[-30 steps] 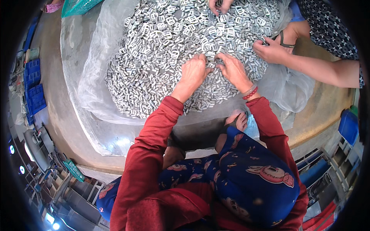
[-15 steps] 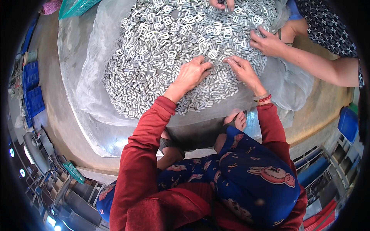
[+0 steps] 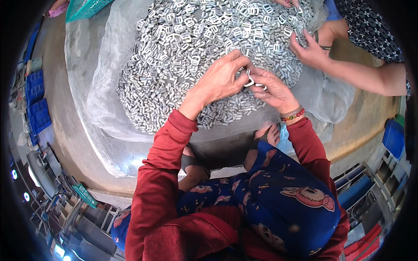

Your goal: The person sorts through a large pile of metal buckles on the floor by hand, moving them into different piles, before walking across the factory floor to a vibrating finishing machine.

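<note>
Both my hands are together over the near part of a heap of small grey metal pellets (image 3: 150, 102). A shiny metal slide buckle (image 3: 250, 81) is between their fingertips. My left hand (image 3: 217, 81) is closed, its thumb and fingers pinching one side of the buckle. My right hand (image 3: 278, 92), with a beaded bracelet on the wrist, is closed round the other side. A second pale metal edge shows at its fingers; I cannot tell whether it is a separate buckle. More loose buckles (image 3: 246, 28) lie among the pellets.
A co-worker's hand (image 3: 310, 51) reaches over the heap's right side, another (image 3: 287, 3) at the far edge. White mesh netting (image 3: 102, 95) lies under the heap. A turquoise basket (image 3: 85, 9) stands far left, blue crates (image 3: 37, 100) along the left.
My hands were apart, touching the heap; now they have come together, lifted, with the buckle between them. The co-worker's hands have shifted right.
</note>
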Available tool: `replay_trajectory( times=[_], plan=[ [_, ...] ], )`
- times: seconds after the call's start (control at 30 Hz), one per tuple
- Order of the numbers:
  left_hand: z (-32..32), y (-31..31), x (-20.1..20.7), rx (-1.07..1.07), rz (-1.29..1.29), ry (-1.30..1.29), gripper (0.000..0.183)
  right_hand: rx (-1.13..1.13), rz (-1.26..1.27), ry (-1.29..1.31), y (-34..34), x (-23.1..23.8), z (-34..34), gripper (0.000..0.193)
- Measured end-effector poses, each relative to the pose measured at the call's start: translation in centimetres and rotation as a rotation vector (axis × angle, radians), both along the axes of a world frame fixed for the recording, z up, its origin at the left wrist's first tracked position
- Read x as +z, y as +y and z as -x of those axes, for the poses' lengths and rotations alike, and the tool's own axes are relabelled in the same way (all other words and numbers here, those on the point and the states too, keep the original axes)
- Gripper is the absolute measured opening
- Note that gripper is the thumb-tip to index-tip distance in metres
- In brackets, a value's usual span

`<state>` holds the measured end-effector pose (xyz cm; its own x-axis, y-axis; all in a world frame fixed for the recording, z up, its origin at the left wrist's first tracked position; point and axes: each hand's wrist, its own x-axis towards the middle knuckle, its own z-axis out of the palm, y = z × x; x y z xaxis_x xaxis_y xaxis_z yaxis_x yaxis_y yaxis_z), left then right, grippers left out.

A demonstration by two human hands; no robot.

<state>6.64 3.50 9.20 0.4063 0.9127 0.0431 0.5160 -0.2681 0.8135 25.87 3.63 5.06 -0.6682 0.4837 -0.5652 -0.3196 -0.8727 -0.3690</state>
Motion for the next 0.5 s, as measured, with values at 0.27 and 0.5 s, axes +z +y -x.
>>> replay_trajectory(
  times=[0.27, 0.5],
  plan=[
    [1.9, 0.3, -0.6, -0.153, -0.029, -0.123, 0.017, -0.005, 0.003, -0.010, 0.4, 0.9, -0.3, 0.030],
    [1.8, 1.8, 1.6, -0.330, 0.004, -0.104, 0.015, 0.130, -0.174, -0.008, 0.6, 2.7, -0.9, 0.050]
  ],
)
